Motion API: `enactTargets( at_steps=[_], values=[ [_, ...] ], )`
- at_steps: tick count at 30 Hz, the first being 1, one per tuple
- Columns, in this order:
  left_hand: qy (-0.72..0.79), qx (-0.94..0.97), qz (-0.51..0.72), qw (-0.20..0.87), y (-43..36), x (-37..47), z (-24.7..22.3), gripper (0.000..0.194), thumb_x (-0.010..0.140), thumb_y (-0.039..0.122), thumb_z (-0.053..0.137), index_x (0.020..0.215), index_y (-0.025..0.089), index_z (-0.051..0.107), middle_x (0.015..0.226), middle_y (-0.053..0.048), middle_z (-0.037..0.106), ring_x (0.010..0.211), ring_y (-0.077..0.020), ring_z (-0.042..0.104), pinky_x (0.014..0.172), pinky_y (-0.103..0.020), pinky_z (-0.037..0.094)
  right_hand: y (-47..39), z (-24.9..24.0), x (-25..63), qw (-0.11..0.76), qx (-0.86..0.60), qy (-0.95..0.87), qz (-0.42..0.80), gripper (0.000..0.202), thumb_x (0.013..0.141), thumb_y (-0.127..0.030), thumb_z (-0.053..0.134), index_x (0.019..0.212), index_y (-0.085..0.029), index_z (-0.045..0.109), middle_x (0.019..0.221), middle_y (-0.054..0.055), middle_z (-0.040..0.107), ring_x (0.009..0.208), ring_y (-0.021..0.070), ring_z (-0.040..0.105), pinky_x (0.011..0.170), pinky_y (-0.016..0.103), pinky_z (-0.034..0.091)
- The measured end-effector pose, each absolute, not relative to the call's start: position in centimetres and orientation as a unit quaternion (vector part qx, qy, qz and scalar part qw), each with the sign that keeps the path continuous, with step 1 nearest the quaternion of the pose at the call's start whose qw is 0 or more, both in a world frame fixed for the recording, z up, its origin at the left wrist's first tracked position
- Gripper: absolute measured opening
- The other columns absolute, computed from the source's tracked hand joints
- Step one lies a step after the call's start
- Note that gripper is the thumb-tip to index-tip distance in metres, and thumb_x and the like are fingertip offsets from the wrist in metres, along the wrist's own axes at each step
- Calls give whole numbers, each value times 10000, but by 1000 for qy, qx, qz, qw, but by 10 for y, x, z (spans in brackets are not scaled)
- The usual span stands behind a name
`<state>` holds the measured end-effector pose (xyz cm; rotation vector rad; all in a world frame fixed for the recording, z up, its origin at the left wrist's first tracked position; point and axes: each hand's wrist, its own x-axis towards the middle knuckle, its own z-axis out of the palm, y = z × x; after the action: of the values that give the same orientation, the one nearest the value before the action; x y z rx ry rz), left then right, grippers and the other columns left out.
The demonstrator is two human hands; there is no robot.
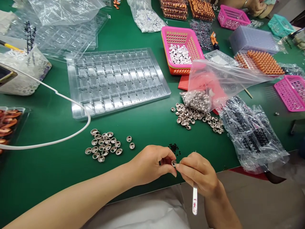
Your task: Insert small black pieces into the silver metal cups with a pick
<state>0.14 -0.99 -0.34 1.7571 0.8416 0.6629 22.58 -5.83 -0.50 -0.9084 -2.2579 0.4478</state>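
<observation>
Near the table's front edge, my left hand [152,163] pinches a small silver metal cup [173,163] between thumb and fingertips. My right hand [199,171] meets it from the right, fingers closed around a flat white tool [194,198] whose marked end hangs below the hand. The right fingertips are at the cup's rim. Just behind the hands lies a little heap of black discs [174,148]. Silver cups [104,145] stand grouped on the green table to the left, two of them slightly apart. More loose cups [186,114] lie behind the hands.
A clear compartment tray [119,79] lies behind the left cups. A pink basket [166,47] holds white ovals. Bags of silver cups [199,100] and black parts [254,136] lie to the right. A white cable [71,135] loops at left. Another person's arm [254,6] shows at the back.
</observation>
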Motion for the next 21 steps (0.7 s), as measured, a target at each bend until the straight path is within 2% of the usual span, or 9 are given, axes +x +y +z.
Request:
enactTargets(
  at_steps=[6,15,21],
  values=[
    [336,726,278,532,-9,1,-1,236,719,195,912,829,150,708,677,23,730,594,-108,663,593,-165,510,-57,-7,224,328,-337,-870,148,196,933,-65,621,1110,-142,656,884,67,714,709,151,557,594,319,443],
    [325,662,256,625,-8,-3,2,160,838,185,784,995,159,765,836,-45,797,714,-149,742,640,-190,585,-58,-6,227,347,-347,-860,139,293,884,-30,653,1144,-164,659,881,52,720,693,155,599,583,322,472],
    [318,668,270,617,-8,-3,1,112,888,165,694,975,166,764,847,-54,808,727,-158,761,675,-211,601,-60,-6,228,342,-349,-863,125,274,889,-50,654,1134,-171,672,880,48,712,691,154,598,587,321,483]
  ],
)
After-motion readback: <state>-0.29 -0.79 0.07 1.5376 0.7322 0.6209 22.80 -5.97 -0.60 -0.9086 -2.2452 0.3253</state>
